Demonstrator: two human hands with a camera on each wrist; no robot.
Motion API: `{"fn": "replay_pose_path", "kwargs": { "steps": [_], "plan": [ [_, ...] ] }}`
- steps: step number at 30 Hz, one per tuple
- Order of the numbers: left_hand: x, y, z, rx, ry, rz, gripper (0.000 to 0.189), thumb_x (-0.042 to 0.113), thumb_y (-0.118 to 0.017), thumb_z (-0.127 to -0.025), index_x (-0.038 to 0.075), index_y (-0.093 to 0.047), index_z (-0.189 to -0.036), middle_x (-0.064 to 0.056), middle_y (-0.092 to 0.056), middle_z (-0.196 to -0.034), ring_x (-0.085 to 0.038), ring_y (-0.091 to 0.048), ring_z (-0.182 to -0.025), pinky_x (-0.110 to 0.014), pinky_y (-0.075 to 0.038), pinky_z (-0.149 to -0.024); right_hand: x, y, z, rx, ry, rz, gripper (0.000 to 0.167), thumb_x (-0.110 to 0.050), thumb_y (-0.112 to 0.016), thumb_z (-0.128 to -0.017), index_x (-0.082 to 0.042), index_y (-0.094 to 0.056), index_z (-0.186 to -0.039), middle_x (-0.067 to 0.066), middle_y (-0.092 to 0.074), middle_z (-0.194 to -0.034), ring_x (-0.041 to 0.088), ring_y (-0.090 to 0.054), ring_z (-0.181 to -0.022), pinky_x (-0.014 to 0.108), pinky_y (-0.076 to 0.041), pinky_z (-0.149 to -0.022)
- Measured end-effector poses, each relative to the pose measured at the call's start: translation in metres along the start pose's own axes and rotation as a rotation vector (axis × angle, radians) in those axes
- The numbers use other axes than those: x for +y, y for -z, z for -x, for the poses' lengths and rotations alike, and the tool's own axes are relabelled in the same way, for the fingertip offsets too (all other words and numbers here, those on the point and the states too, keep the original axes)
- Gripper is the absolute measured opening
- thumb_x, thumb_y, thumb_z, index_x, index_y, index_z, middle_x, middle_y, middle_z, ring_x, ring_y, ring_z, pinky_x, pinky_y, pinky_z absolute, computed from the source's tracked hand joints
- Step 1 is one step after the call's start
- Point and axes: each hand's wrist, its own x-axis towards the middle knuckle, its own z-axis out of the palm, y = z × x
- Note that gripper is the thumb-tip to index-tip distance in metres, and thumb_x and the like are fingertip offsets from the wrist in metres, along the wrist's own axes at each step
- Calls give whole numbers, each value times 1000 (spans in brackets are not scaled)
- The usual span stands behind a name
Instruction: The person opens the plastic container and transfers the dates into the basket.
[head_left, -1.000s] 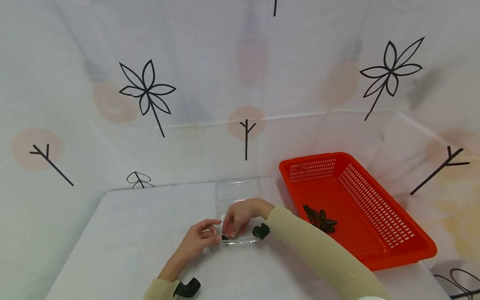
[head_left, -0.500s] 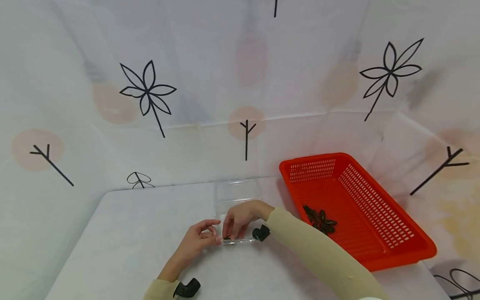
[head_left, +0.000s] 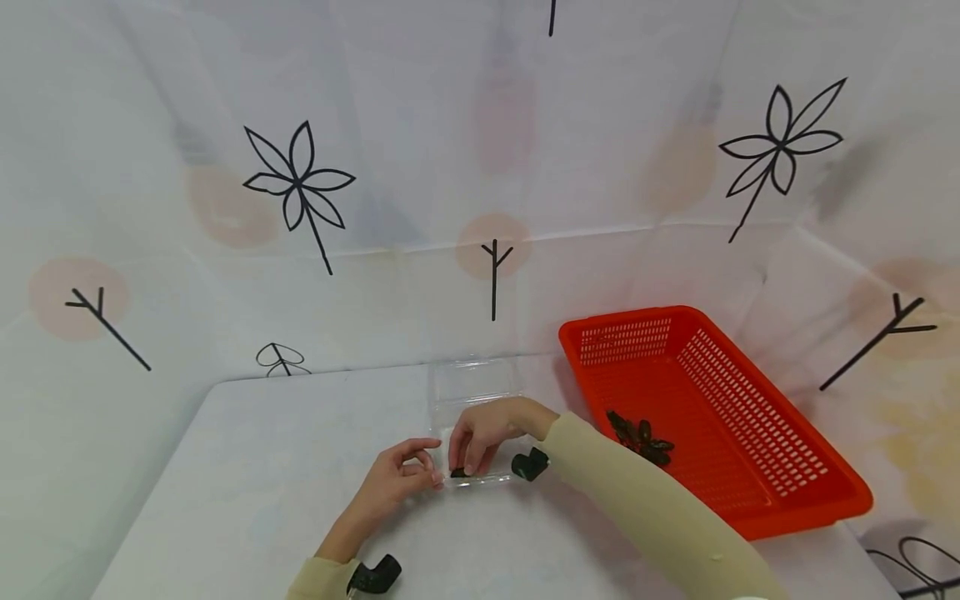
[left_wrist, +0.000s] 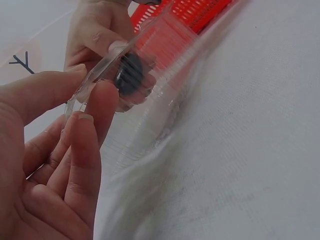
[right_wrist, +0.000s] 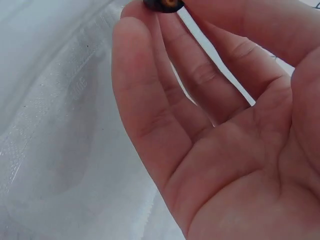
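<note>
A clear plastic clamshell box (head_left: 491, 479) lies on the white table with its lid folded back. My left hand (head_left: 393, 479) pinches the box's left wall near the front corner between thumb and fingers, as the left wrist view shows. Inside the box, my right hand (head_left: 480, 435) reaches down from the right. Its thumb and fingertips pinch a small glossy dark oval piece (left_wrist: 129, 74), low at the front left of the box. In the right wrist view an orange-brown spot marks one end of this dark oval piece (right_wrist: 165, 5).
On the right stands a red perforated plastic basket (head_left: 720, 492). Several dark oval pieces (head_left: 643, 443) lie clustered at its left side, partly behind the right sleeve (head_left: 630, 492). A patterned white cloth (head_left: 390, 308) hangs behind the white table (head_left: 270, 467).
My right hand has shifted slightly to the right inside the box with the dark oval piece, which now shows more below the fingertips. The left hand keeps its place on the box.
</note>
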Motion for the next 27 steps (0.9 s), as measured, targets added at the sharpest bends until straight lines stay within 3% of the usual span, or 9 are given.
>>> {"fn": "replay_pose_path", "kwargs": {
  "steps": [7, 15, 20, 27],
  "plan": [
    [0, 1, 0, -5, -4, -10, 54, 6, -76, -86, -7, -53, -134, -6, -56, -93, -21, -72, -81, -29, -52, -74, 1, 5, 12, 67, 36, 1, 19, 6, -67, -86, -5, -74, -100, 4, -70, -93, 15, -64, -82, 33, -57, -77],
    [-2, 2, 2, -7, 2, -1, 54, 5, -76, -86, -7, -53, -133, -7, -57, -92, -19, -71, -80, -29, -54, -74, 5, 18, 39, 143, 116, 53, 25, -1, -65, -89, -5, -75, -112, 2, -71, -102, 19, -64, -93, 34, -54, -84],
    [-4, 3, 2, -15, -25, 6, 54, 5, -75, -86, -7, -53, -133, -6, -56, -92, -18, -71, -79, -28, -54, -71, 4, 28, 66, 193, 154, 49, 27, -5, -66, -89, -4, -74, -115, 2, -71, -105, 21, -65, -96, 36, -53, -86],
    [-4, 4, 1, -44, -64, 8, 52, 2, -72, -88, -10, -51, -134, -6, -56, -93, -17, -71, -79, -28, -54, -70, 12, 41, 113, 318, 160, 28, 24, -7, -68, -91, -11, -75, -114, 4, -71, -108, 24, -66, -101, 38, -51, -90]
  ]
}}
